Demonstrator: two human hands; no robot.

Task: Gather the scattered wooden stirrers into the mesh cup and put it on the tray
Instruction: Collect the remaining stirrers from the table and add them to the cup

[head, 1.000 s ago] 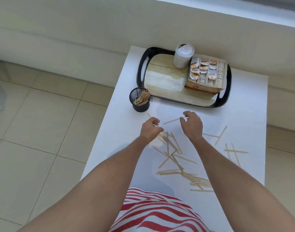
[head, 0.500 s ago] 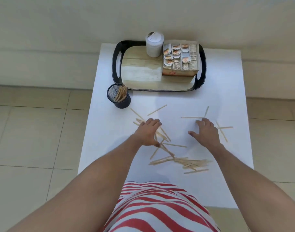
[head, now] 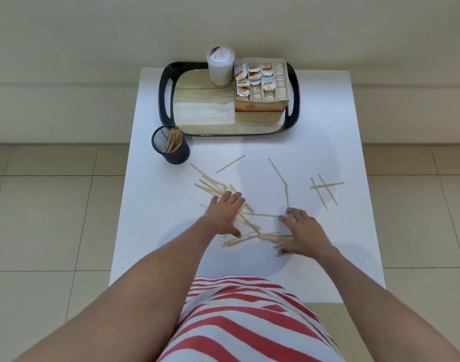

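Wooden stirrers (head: 210,186) lie scattered across the white table (head: 150,205), with a denser heap (head: 252,235) between my hands and three crossed ones (head: 325,188) off to the right. My left hand (head: 225,214) lies flat with spread fingers on the left cluster. My right hand (head: 303,232) rests palm down with straight fingers on the right end of the heap. The black mesh cup (head: 171,146) stands upright at the table's left, just in front of the tray, with several stirrers inside. The black-rimmed tray (head: 166,105) with a wood-pattern floor sits at the far end.
On the tray stand a white lidded cup (head: 220,66) and an open cardboard box of sachets (head: 261,88), filling its right half. The table's left and right edges drop to a tiled floor (head: 40,205). A wall runs behind the tray.
Both hands have drawn back toward me across the table, sweeping stirrers closer together. My right hand slid from the far stirrers onto the heap's right end. The view also tilted.
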